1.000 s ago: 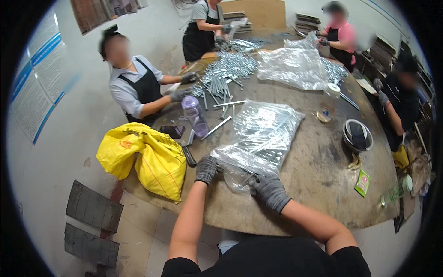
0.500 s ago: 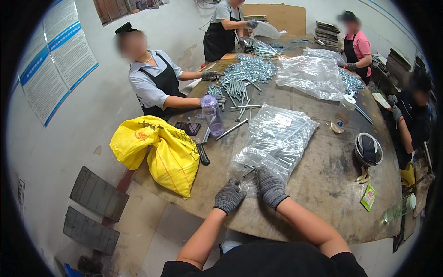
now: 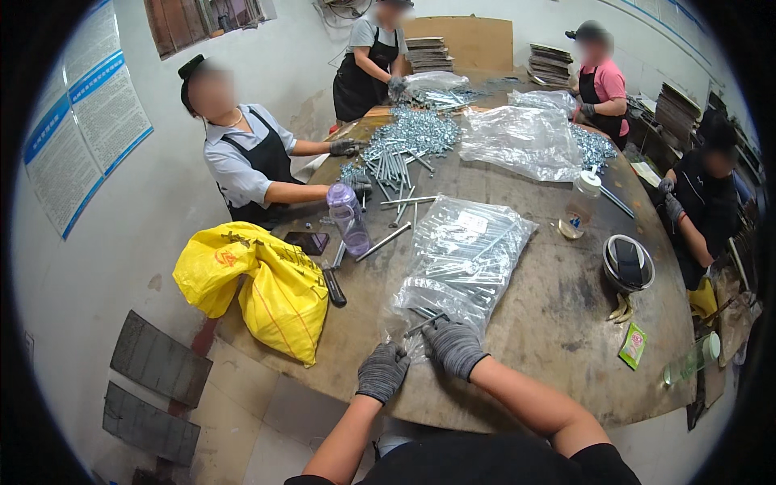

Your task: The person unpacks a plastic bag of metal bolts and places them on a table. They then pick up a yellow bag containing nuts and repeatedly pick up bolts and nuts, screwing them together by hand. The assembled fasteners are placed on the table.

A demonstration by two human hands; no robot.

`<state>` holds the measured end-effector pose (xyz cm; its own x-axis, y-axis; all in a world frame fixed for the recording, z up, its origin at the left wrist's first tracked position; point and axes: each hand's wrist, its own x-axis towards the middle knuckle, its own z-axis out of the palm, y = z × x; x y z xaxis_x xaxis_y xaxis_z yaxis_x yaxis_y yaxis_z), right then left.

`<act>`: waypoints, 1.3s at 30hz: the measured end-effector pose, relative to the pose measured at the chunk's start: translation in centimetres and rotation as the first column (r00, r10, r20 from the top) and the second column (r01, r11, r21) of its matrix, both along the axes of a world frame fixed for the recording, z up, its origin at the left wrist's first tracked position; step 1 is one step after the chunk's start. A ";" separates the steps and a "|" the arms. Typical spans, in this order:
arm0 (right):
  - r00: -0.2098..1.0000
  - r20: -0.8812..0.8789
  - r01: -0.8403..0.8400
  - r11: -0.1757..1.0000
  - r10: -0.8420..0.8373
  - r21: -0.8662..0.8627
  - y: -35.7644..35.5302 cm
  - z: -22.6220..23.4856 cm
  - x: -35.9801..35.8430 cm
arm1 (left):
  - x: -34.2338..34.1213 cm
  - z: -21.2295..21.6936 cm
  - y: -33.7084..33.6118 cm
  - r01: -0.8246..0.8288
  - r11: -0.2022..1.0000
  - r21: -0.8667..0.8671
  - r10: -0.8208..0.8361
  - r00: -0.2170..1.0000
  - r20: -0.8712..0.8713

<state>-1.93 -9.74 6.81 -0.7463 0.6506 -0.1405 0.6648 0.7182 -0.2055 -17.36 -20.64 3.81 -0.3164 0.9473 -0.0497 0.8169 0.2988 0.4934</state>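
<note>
A clear plastic bag (image 3: 461,263) full of long silver bolts lies before me, its open mouth toward me. My left hand (image 3: 383,372), in a grey knit glove, is closed on the near left edge of the mouth. My right hand (image 3: 454,347), gloved alike, is closed on the mouth's right side, its fingertips by a few bolt ends (image 3: 427,320) poking out there. Whether those fingers also pinch a bolt is hidden. Several loose bolts (image 3: 383,242) lie beyond the bag's left side.
Left of the bag are a yellow sack (image 3: 283,303), a black-handled tool (image 3: 334,288), a phone (image 3: 307,242) and a purple bottle (image 3: 347,218). A bolt heap (image 3: 412,133) lies farther off. A bowl (image 3: 629,264), green packet (image 3: 633,347) and bottle (image 3: 691,361) stand right. Several co-workers surround the table (image 3: 558,339).
The whole view has shifted a little. My right hand has edged over the bag's mouth, nearer the bolt ends. At the back, a co-worker has lowered a clear bag onto the table.
</note>
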 end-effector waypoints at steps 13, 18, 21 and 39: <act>0.928 -0.372 -0.087 0.971 -0.001 -0.221 2.8 -1.2 3.0 | 0.5 -4.6 9.3 -0.324 0.929 -0.182 0.184 -0.024 0.983; 0.969 -0.248 -0.021 0.987 -0.019 -0.158 1.2 -2.0 3.2 | 0.0 -5.7 11.7 -0.349 0.922 0.166 0.110 0.648 0.753; 0.911 -0.408 -0.045 0.997 0.065 0.059 0.9 -0.8 2.4 | -2.5 -6.3 12.0 -0.457 0.886 0.080 0.403 0.843 0.356; 0.962 -0.203 0.227 0.947 -0.182 0.228 5.7 -2.5 -0.1 | -3.5 -2.1 7.2 -0.363 0.932 -0.001 0.201 0.514 0.834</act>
